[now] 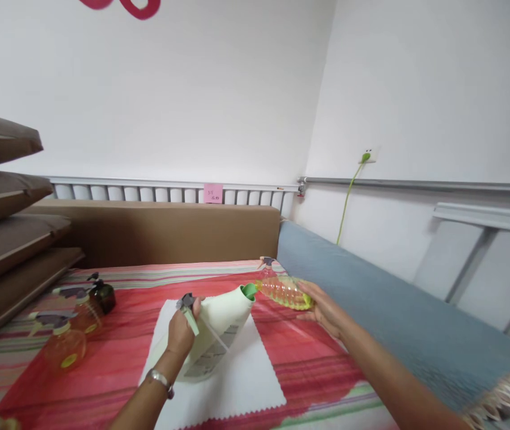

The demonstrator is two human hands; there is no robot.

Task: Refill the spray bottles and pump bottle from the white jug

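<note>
My left hand (pixel 182 334) is closed on a spray trigger head (pixel 187 307) with a dark top and a pale green lever; its thin tube crosses in front of a big pale jug (pixel 223 313). Whether those fingers also grip the jug is hidden. The jug leans to the right, and a green piece (pixel 249 291) shows at its mouth. My right hand (pixel 322 307) grips the base of a clear yellow ribbed bottle (pixel 285 291). This bottle lies nearly level, its neck at the green mouth of the jug. Beneath the jug is a white cloth (pixel 255 388).
Spray bottles (pixel 64 346) and a dark pump bottle (pixel 103 295) stand at the left. Another clear spray bottle (pixel 267 270) is behind the yellow one. Stacked brown cushions (pixel 13 239) rise at far left. A brown board (pixel 169 233) and a blue padded side (pixel 393 298) border the striped cover (pixel 326 370).
</note>
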